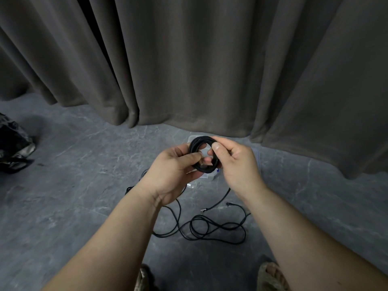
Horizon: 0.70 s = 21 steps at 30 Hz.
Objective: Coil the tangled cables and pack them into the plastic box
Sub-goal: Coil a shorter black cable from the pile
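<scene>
Two hands hold one coiled black cable point(202, 153) in the air above the plastic box point(210, 177), mostly hidden; its contents cannot be seen. Left hand point(177, 166) pinches the coil's left side, thumb on top. Right hand point(235, 162) grips the right side, fingers curled. Loose cables point(210, 227) sprawl on the floor point(73, 196).

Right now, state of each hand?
Left hand: fingers curled round the coiled black cable, holding it.
Right hand: pinching the same coil on its other side.
</scene>
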Each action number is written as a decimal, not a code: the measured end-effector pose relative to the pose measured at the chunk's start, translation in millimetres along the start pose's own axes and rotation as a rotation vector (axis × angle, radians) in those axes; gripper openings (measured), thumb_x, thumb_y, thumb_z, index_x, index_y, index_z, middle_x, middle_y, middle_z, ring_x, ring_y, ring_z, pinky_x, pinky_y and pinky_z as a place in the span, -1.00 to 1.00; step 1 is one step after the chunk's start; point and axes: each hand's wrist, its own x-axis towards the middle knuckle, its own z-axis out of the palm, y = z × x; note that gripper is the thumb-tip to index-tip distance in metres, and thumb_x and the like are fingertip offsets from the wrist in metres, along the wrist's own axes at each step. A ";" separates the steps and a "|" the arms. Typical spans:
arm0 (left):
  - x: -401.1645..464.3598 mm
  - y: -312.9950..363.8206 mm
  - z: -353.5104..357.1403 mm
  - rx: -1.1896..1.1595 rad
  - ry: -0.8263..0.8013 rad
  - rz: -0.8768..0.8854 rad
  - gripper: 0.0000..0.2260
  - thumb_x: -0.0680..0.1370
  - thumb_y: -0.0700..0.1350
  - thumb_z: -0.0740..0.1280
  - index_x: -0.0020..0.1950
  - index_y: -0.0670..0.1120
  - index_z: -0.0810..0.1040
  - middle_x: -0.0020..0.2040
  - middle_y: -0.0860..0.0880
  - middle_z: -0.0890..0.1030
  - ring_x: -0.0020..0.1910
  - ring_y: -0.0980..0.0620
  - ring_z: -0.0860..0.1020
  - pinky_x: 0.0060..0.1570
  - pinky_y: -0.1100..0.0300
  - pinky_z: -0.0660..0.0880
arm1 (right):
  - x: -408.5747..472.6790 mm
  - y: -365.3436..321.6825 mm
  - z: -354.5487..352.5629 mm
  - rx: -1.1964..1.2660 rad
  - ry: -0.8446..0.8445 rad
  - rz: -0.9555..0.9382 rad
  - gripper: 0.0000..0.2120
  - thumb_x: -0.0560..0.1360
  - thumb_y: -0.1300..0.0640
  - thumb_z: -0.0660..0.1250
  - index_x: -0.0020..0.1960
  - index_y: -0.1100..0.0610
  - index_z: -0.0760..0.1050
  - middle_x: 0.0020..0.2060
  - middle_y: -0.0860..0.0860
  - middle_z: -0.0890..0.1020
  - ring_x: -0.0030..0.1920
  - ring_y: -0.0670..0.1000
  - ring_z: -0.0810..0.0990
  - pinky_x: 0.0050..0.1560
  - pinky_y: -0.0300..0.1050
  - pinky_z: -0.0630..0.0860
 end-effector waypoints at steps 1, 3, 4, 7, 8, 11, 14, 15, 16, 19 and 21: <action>0.3 0.2 0.1 -0.020 -0.004 -0.008 -0.84 0.58 -0.29 0.21 0.02 -0.14 0.57 -0.15 -0.11 0.65 -0.13 0.01 0.63 0.04 0.13 0.46 | 0.2 0.7 0.2 -0.003 -0.001 -0.001 -0.77 0.58 0.13 0.23 0.16 0.02 0.61 -0.25 -0.09 0.63 -0.13 -0.05 0.61 0.09 0.08 0.56; 1.4 0.5 1.2 -0.047 0.007 -0.014 -0.86 0.58 -0.27 0.20 -0.01 -0.15 0.55 -0.20 -0.09 0.65 -0.16 0.03 0.62 0.02 0.13 0.45 | 0.7 1.9 -0.2 0.003 0.005 0.004 -0.72 0.54 0.04 0.22 0.17 0.00 0.61 -0.25 -0.09 0.65 -0.09 0.00 0.63 0.12 0.15 0.55; 2.0 0.4 2.1 -0.052 0.021 -0.012 -0.87 0.59 -0.25 0.20 -0.01 -0.16 0.54 -0.22 -0.07 0.64 -0.18 0.04 0.61 0.00 0.13 0.45 | 0.7 2.2 -0.9 0.004 0.006 0.007 -0.72 0.54 0.05 0.22 0.17 0.00 0.60 -0.23 -0.07 0.66 -0.07 0.02 0.64 0.14 0.16 0.54; 3.7 -1.2 5.2 -0.049 0.077 -0.008 -0.84 0.62 -0.16 0.19 0.09 -0.17 0.54 -0.29 0.01 0.58 -0.27 0.11 0.57 -0.03 0.13 0.39 | 0.7 2.9 -1.2 0.020 0.010 0.020 -0.76 0.59 0.16 0.23 0.19 0.04 0.60 -0.13 -0.05 0.69 0.00 -0.01 0.65 0.19 0.12 0.52; 4.1 -1.9 6.0 -0.042 0.095 -0.009 -0.82 0.63 -0.14 0.18 0.09 -0.16 0.54 -0.30 0.02 0.55 -0.31 0.13 0.54 -0.07 0.15 0.37 | 0.7 2.9 -0.6 0.029 0.008 0.028 -0.75 0.59 0.18 0.23 0.20 0.06 0.59 -0.07 -0.05 0.69 0.04 -0.04 0.65 0.21 0.10 0.52; 3.1 -2.3 9.4 -0.019 0.105 -0.005 -0.81 0.65 -0.13 0.14 0.01 -0.13 0.53 -0.31 0.03 0.50 -0.33 0.14 0.48 -0.14 0.18 0.33 | 0.5 3.3 2.0 0.053 0.002 0.049 -0.74 0.57 0.11 0.25 0.21 0.06 0.59 0.00 -0.03 0.69 0.08 -0.06 0.64 0.23 0.07 0.52; 0.7 -2.5 12.7 -0.013 0.071 -0.004 -0.84 0.65 -0.15 0.13 -0.04 -0.08 0.48 -0.26 0.01 0.55 -0.25 0.11 0.54 -0.13 0.17 0.35 | 2.1 4.6 2.7 0.081 0.000 0.064 -0.71 0.52 0.02 0.23 0.16 0.02 0.61 -0.07 -0.04 0.70 0.00 -0.06 0.64 0.17 0.04 0.54; 0.3 -2.9 13.4 -0.015 0.063 -0.006 -0.84 0.65 -0.16 0.13 -0.05 -0.08 0.47 -0.24 0.00 0.57 -0.20 0.07 0.56 -0.11 0.16 0.37 | 2.6 5.4 2.3 0.094 0.003 0.066 -0.74 0.54 0.04 0.23 0.15 0.03 0.61 -0.10 -0.05 0.70 -0.05 -0.07 0.64 0.12 0.01 0.55; -0.2 -3.1 13.6 -0.014 0.056 -0.004 -0.85 0.65 -0.17 0.13 -0.05 -0.07 0.47 -0.24 -0.01 0.58 -0.15 0.04 0.57 -0.09 0.14 0.38 | 2.8 5.8 2.2 0.107 0.007 0.066 -0.77 0.57 0.09 0.23 0.13 0.03 0.61 -0.14 -0.06 0.69 -0.10 -0.09 0.63 0.07 -0.02 0.54; -1.0 -1.3 12.3 -0.018 0.038 0.004 -0.85 0.65 -0.17 0.11 -0.06 -0.08 0.44 -0.33 0.01 0.51 -0.22 0.05 0.56 -0.08 0.11 0.38 | 2.1 5.4 2.7 0.130 0.009 0.068 -0.80 0.59 0.15 0.24 0.06 -0.04 0.61 -0.14 -0.03 0.70 -0.09 -0.05 0.65 0.05 -0.05 0.57; -0.8 0.6 10.7 -0.034 0.043 0.005 -0.84 0.66 -0.16 0.10 -0.05 -0.10 0.43 -0.38 0.01 0.45 -0.31 0.07 0.51 -0.09 0.12 0.40 | 1.3 5.4 4.0 0.161 -0.011 0.069 -0.82 0.55 0.07 0.26 0.06 -0.02 0.62 -0.14 0.04 0.70 -0.10 0.02 0.66 0.02 -0.02 0.58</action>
